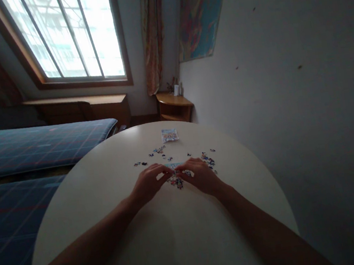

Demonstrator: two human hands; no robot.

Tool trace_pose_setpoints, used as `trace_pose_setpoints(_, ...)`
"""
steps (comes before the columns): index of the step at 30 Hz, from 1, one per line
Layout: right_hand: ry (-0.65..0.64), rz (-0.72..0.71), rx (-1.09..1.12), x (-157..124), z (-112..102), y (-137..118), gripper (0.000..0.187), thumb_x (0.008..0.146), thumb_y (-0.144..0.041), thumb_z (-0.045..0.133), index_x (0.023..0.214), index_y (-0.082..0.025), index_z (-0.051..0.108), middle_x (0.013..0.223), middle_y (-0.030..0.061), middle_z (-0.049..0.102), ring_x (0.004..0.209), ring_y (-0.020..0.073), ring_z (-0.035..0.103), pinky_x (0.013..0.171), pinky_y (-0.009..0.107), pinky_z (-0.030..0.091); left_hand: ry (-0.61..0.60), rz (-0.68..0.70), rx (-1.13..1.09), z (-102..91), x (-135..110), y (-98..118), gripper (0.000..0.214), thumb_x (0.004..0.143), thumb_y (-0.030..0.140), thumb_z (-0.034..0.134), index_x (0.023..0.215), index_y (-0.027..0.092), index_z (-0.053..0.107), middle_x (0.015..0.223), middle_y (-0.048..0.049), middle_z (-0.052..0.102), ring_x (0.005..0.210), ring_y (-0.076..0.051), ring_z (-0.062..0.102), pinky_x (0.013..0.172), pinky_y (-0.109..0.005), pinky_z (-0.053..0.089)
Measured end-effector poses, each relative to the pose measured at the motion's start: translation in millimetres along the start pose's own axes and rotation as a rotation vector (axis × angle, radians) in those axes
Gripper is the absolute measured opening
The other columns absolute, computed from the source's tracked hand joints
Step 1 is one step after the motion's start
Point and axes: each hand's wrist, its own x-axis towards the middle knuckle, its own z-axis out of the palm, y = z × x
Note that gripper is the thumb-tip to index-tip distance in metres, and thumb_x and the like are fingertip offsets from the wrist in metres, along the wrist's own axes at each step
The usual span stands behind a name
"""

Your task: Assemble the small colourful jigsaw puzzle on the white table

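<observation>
While the left hand (147, 183) and right hand (202, 176) are curling inward near mid-frame, puzzle pieces (179, 184) are lying beneath and just below their fingers (159, 169); the view is not showing whether the fingers are pinching one.

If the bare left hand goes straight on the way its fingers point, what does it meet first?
Most likely the bare right hand: its fingertips all but meet those of the left hand, though depth there is unclear. The small multicoloured jigsaw pieces nearer the wearer look off that line.
</observation>
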Motion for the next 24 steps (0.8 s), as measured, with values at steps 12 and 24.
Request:
trace_pose_setpoints(12,-0.100,0.080,0.008,-1,2,3,0.024,0.094,-0.028,0.060,0.115,-0.021,0.068,0.107,0.0093,0.074,0.102,0.0220,0.067,0.092,0.038,0.047,-0.128,-0.032,0.169,0.6,0,-13,0.013,0.092,0.027,0.060,0.091,0.025,0.072,0.089,-0.0025,0.072,0.090,-0.019,0.063,0.081,-0.028,0.049)
trace_pose_setpoints(24,-0.170,0.088,-0.017,-2,3,6,0.023,0.090,-0.017,0.060,0.110,-0.020,0.070,0.107,0.0077,0.074,0.102,0.0231,0.065,0.091,0.038,0.047,-0.182,0.015,0.199,-0.3,0,-14,0.012,0.092,0.023,0.062,0.090,0.027,0.073,0.091,-0.0010,0.073,0.094,-0.019,0.061,0.080,-0.027,0.048)
